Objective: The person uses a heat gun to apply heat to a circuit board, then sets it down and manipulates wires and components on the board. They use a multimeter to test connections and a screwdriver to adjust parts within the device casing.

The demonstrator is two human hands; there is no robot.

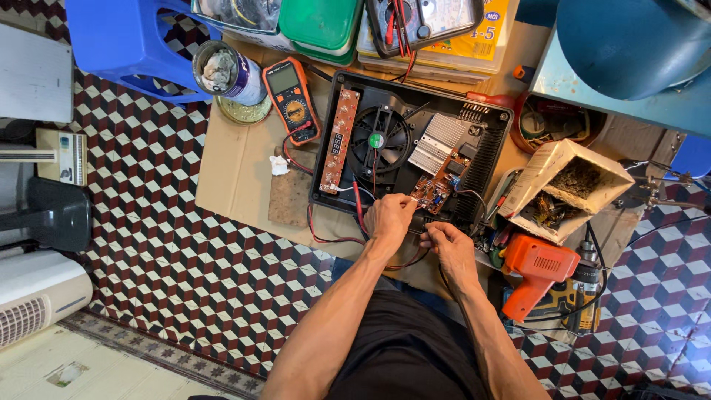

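The left hand [389,216] pinches a red probe [357,201] and the right hand [450,244] grips a black wire at the near edge of the opened black rectangular appliance casing [489,159], its long axis crosswise on the cardboard sheet [233,167].

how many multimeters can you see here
2. An orange digital multimeter lies on the cardboard left of the opened appliance. A dark analogue one sits on the stacked boxes at the top edge. Others may be hidden in the clutter.

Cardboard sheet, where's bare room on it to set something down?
The cardboard is bare left of the multimeter and the opened appliance, below the can. Right of the appliance it is crowded: open box, orange tool, wires.
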